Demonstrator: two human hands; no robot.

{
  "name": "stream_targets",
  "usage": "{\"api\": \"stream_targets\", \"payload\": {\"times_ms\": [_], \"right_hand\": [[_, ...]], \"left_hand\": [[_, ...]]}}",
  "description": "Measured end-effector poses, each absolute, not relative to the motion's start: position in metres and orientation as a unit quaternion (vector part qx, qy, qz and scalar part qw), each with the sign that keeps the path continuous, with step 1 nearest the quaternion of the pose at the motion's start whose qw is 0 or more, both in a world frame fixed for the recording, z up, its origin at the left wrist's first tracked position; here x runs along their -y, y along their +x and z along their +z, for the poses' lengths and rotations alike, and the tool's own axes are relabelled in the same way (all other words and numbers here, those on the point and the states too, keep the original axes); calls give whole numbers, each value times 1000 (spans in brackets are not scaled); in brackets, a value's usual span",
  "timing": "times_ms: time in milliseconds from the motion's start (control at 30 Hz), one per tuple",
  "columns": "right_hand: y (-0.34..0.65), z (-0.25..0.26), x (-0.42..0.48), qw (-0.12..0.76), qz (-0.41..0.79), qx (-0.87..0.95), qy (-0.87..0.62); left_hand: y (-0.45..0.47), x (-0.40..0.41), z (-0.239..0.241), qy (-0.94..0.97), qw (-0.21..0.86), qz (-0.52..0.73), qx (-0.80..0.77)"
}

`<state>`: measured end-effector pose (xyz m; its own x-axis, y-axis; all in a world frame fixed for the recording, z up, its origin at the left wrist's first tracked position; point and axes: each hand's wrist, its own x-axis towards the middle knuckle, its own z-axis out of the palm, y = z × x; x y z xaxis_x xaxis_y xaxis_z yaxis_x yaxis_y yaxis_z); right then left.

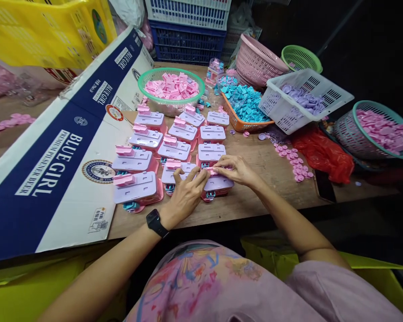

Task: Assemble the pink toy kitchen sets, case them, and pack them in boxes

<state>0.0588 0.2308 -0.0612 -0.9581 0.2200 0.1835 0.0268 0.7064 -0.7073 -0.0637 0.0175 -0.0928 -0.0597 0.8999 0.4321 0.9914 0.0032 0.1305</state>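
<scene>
Several lilac-and-pink plastic toy units stand in rows on a wooden table. My left hand, with a black watch on its wrist, and my right hand meet over the nearest unit. Together the fingers pinch a small pink piece on top of it. Finished-looking units at the left carry a pink clip on top.
A green bowl of pink pieces, an orange tray of blue pieces, a white basket of lilac discs and a teal basket of pink discs stand behind. Loose pink discs, a red bag and a flattened beer carton lie around.
</scene>
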Motion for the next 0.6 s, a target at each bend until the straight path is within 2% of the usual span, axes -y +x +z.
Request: {"api": "stream_targets", "payload": {"times_ms": [67, 167, 267, 333, 500, 600], "right_hand": [[59, -63, -234, 116, 409, 901, -82], [56, -64, -241, 123, 539, 819, -149], [51, -62, -244, 153, 691, 678, -198], [48, -59, -240, 159, 745, 618, -194], [39, -46, -230, 187, 733, 644, -109], [31, -43, -235, 226, 697, 675, -93]], "left_hand": [[-65, -17, -89, -671, 97, -208, 705], [-65, -19, -76, -655, 53, -243, 714], [-66, -29, -59, -615, 31, -348, 707], [-68, -40, -46, -583, -11, -426, 692], [-89, -80, -26, -493, -221, -513, 667], [-104, -100, -25, -453, -264, -555, 645]]}}
